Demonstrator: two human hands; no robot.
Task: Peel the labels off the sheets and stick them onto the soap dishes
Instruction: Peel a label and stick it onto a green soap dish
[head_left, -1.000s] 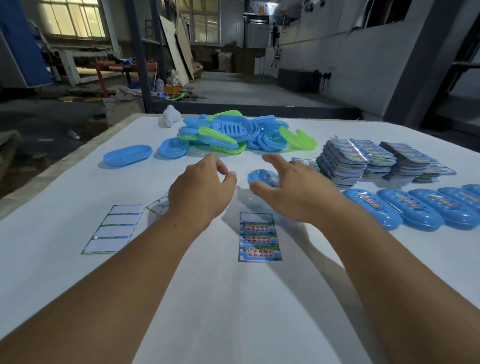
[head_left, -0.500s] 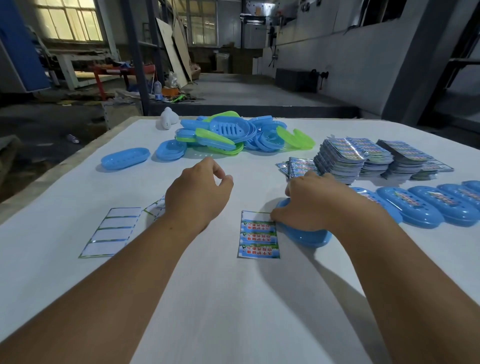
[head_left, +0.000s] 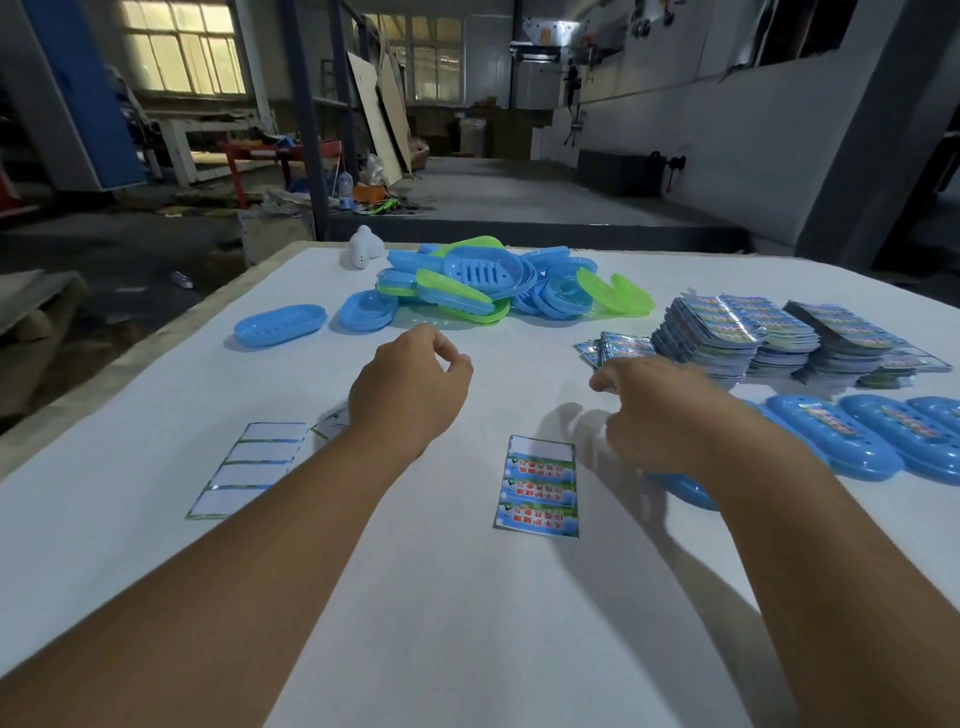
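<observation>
**Both hands above the label sheet, a dish under the right wrist**

We see the left hand (head_left: 410, 387) at the centre of the frame, its fingers loosely curled with thumb and forefinger close together; we cannot tell whether anything is pinched between them. The right hand (head_left: 657, 410) hangs right of centre, fingers bent downward, and its grip is hidden from us.

A blue soap dish (head_left: 683, 491) peeks out beneath the right wrist, just right of the label sheet (head_left: 537, 487), which lies flat at centre with its top slot bare and three printed labels left. An emptied backing sheet (head_left: 248, 470) lies at the left.

Labelled dishes (head_left: 836, 441) line the right edge. Stacks of label sheets (head_left: 727, 330) sit upper right, and a heap of blue and green dishes (head_left: 483, 283) fills the upper centre of the white table (head_left: 467, 623).
</observation>
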